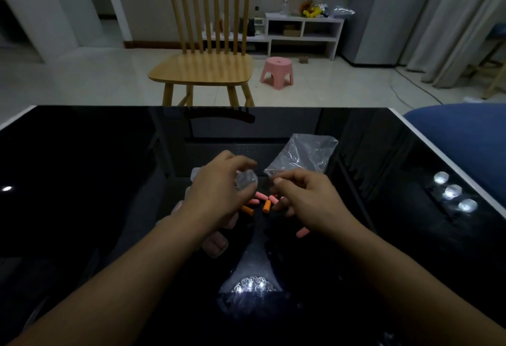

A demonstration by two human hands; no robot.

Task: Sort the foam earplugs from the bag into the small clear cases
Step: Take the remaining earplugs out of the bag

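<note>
Just two bare forearms in shot here, no sleeves anywhere up to the frame edge. Left hand (216, 189) and right hand (306, 198) are both bare too: no gloves, rings, watch or bracelets that I can spot. Fingernails look short and plain, no polish.

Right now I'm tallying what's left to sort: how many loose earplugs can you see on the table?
6 earplugs: four between the hands, orange, pink, pink, orange; one pink at the right hand; one pink under its wrist. Hands may hide more.
</note>
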